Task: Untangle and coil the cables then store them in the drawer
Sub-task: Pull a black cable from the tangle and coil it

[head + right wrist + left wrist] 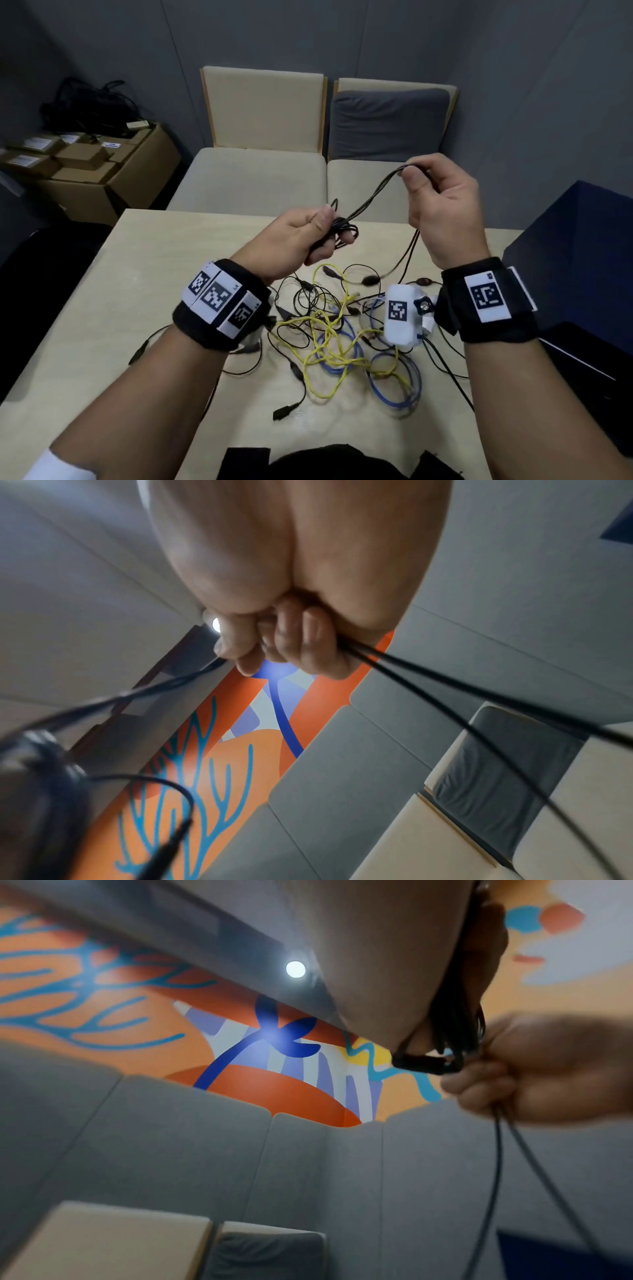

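Note:
My left hand [313, 236] grips a small bundle of coiled black cable [342, 228] above the table. Strands of that black cable [373, 192] run up to my right hand [435, 192], which pinches them between thumb and fingers, and two strands hang down from it to the table. In the left wrist view the black coil [452, 1031] sits by my palm, with my right hand [534, 1069] behind it. In the right wrist view my fingers [294, 642] curl round the black strands [428, 696]. A tangle of yellow [329, 329], blue [394, 373] and thin black cables [301, 298] lies on the table.
The beige table [120, 325] carries the cable pile at its middle. A dark blue cabinet [575, 260] stands at the right. Two cushioned seats [253, 178] lie beyond the table. Cardboard boxes [85, 164] with black cables on top stand at the far left.

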Demonstrator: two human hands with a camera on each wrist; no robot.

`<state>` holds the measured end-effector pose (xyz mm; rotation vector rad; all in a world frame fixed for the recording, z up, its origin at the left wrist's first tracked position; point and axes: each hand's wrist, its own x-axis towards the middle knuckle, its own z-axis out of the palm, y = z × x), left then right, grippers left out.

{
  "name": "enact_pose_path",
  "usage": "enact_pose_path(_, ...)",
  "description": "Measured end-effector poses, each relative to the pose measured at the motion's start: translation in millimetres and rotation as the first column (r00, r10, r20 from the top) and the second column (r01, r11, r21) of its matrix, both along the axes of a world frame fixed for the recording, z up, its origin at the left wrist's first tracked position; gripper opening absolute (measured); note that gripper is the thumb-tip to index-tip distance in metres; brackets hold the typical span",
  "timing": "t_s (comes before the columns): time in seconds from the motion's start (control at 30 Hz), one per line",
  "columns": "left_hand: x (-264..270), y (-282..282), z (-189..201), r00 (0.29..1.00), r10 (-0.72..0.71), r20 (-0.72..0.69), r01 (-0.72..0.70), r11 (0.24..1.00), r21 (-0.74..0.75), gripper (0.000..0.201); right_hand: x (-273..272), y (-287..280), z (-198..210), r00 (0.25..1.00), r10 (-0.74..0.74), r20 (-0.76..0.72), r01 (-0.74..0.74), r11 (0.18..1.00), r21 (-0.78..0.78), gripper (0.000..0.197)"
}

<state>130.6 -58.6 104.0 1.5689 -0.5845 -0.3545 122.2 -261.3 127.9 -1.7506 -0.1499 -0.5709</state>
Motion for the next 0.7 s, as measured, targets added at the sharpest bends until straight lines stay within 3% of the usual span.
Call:
enact_pose_path(0.1,-9.3,-5.1,3.4,0.987,-0.096,-0.129,0.063,0.969,-0.237,0.041,8.1,-2.4,-9.6,0.998,-0.051,-0.031,0.051,0.998,-0.029,0.01)
enact_pose_path(0.23,-11.6,-7.9,1.5,0.957,-0.117,-0.265,-0.018,0.889,-0.457,0.025,11.0,-1.5,-32.2,0.986,-0.042,-0.163,0.033,0.998,-0.054,0.016)
enact_pose_path(0.3,-12.0,-8.4,2.4,0.949,-0.102,-0.297,-0.072,0.851,-0.52,0.02,9.7,0.0,-44.6,0.972,-0.034,-0.234,0.015,0.997,-0.082,0.017)
enact_pose_path(0.43,-8.0,-8.9,10.6,0.901,-0.116,-0.417,-0.209,0.727,-0.654,0.029,2.0,6.1,-64.4,0.934,-0.031,-0.356,-0.035,0.984,-0.176,0.023)
enact_pose_path(0.7,7.1,-8.6,22.5,0.822,-0.107,-0.56,-0.458,0.461,-0.76,0.032,-17.3,19.3,-64.4,0.91,0.004,-0.415,-0.135,0.948,-0.288,0.023)
